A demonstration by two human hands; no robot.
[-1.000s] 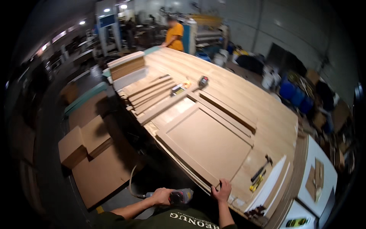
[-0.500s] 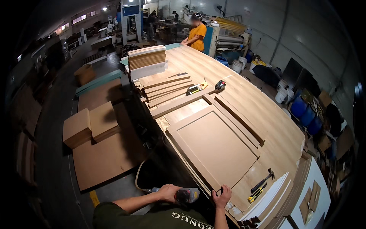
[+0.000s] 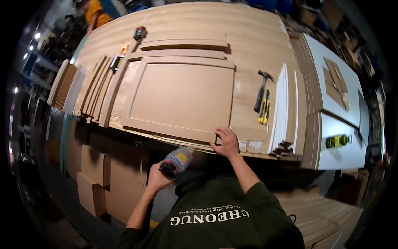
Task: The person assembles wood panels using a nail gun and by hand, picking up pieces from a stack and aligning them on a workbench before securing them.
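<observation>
grey power tool (image 3: 179, 159) hides most of the left fingers (image 3: 156, 172).

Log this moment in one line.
left hand: gripping power tool | right hand: at near right corner of panel | hammer: right of panel

Tan framed panel (image 3: 182, 97), flat, grey power tool (image 3: 180, 157)

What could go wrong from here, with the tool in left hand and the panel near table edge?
The power tool in the left hand points toward the table, near the right hand; a slip might injure it. The panel lies along the near edge, so a pull could drag it over.
</observation>
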